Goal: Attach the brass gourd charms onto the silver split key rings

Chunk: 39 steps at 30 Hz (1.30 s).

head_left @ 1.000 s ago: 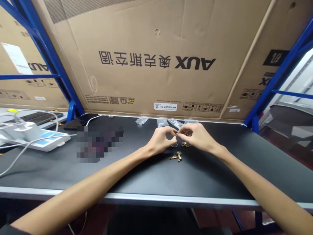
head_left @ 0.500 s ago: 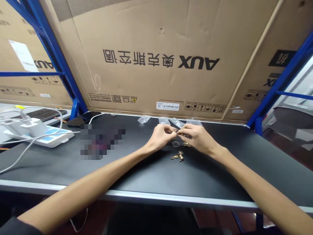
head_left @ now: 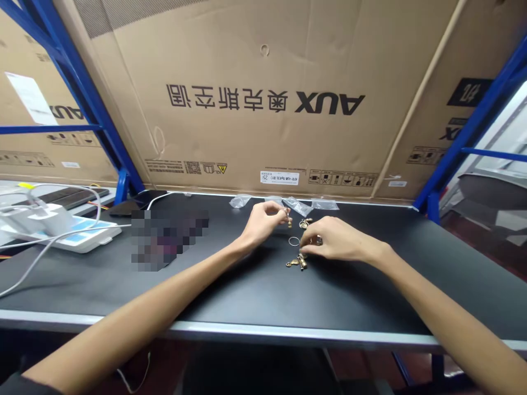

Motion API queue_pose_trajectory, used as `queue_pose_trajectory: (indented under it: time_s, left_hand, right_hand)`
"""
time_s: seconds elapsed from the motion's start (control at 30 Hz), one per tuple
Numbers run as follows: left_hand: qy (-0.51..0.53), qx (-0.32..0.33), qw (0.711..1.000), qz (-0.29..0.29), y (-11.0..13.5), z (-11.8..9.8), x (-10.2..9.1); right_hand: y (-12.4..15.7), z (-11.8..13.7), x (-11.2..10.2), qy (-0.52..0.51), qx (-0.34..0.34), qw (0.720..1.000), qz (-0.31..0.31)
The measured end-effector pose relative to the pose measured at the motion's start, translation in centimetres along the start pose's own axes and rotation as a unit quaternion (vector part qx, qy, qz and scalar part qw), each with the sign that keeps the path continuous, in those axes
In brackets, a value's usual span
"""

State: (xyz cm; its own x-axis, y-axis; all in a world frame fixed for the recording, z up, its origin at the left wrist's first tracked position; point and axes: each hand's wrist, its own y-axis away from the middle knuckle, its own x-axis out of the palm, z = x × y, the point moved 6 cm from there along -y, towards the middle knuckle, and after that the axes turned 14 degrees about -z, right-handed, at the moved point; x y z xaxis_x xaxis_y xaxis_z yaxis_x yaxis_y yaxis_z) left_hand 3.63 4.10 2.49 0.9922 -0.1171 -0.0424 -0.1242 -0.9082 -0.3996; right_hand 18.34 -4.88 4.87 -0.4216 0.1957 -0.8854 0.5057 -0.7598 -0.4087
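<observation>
My left hand (head_left: pixel 262 224) is raised above the black tabletop, its fingertips pinching a small brass charm (head_left: pixel 289 218). To its right, my right hand (head_left: pixel 333 242) curves down over a small brass piece (head_left: pixel 317 240), its fingertips close to a brass cluster of charms (head_left: pixel 299 262). A thin metal ring (head_left: pixel 293 241) lies between my hands, touching neither. Another small brass piece (head_left: pixel 305 223) sits just beyond the ring. Whether my right hand grips anything is hidden by its fingers.
Several clear plastic bags (head_left: pixel 298 206) lie along the back of the black table (head_left: pixel 102 285), against a large AUX cardboard box (head_left: pixel 263 109). A white device (head_left: pixel 78 236) with cables sits at left, beside a pixelated patch (head_left: pixel 168 240). Blue shelf uprights stand at both sides.
My hands have parted from their close pinch. The left moved up and left with the charm, and the right moved down toward the brass pieces. The ring is now fully uncovered.
</observation>
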Motion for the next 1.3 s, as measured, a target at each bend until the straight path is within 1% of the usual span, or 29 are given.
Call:
queue_pose_trajectory:
  time_s: [0.1, 0.3, 0.47, 0.53, 0.63, 0.73, 0.83, 0.93, 1.0, 1.07, 1.13, 1.2, 1.3]
  left_hand:
    - [-0.009, 0.005, 1.000, 0.007, 0.1, 0.1, 0.1]
    - [-0.023, 0.008, 1.000, 0.019, 0.4, 0.1, 0.3]
    - [-0.041, 0.011, 0.998, 0.038, 0.4, 0.1, 0.5]
    - [-0.036, 0.011, 0.998, 0.049, 0.5, 0.0, 0.6]
    - [-0.044, 0.026, 0.997, 0.061, 0.6, -0.3, 0.8]
    - [-0.076, 0.057, 0.993, 0.068, 1.0, -0.8, 0.9]
    - [-0.100, 0.095, 0.987, 0.082, 1.6, -1.6, 1.2]
    - [-0.117, 0.136, 0.979, 0.099, 2.4, -2.5, 1.6]
    - [-0.140, 0.162, 0.971, 0.104, 2.7, -3.0, 1.9]
    - [-0.166, 0.183, 0.964, 0.097, 2.9, -3.3, 2.0]
    - [-0.184, 0.189, 0.961, 0.086, 2.8, -3.4, 1.9]
    - [-0.193, 0.190, 0.959, 0.082, 2.8, -3.4, 1.8]
    - [-0.187, 0.176, 0.963, 0.077, 2.5, -3.1, 1.5]
  right_hand:
    - [0.2, 0.4, 0.5, 0.004, -0.012, 1.000, 0.017]
    - [0.1, 1.1, 0.7, 0.000, -0.029, 1.000, 0.005]
    - [-0.1, 0.8, 0.4, 0.009, -0.039, 0.999, -0.006]
    - [-0.2, 0.4, 0.0, 0.015, -0.029, 0.999, -0.022]
    - [-0.5, -0.5, -0.7, 0.021, 0.008, 0.998, -0.058]
    - [-0.6, -1.4, -1.4, 0.021, 0.049, 0.992, -0.111]
    - [-0.7, -1.9, -1.8, 0.019, 0.070, 0.984, -0.161]
    - [-0.7, -2.0, -2.0, 0.015, 0.082, 0.978, -0.189]
    - [-0.7, -1.8, -2.0, 0.005, 0.076, 0.977, -0.198]
    - [-0.7, -1.5, -1.9, -0.007, 0.060, 0.977, -0.203]
    - [-0.6, -1.3, -1.8, -0.003, 0.042, 0.977, -0.211]
    - [-0.6, -1.1, -1.6, 0.025, 0.017, 0.976, -0.217]
    - [-0.5, -0.4, -1.2, 0.108, -0.036, 0.972, -0.207]
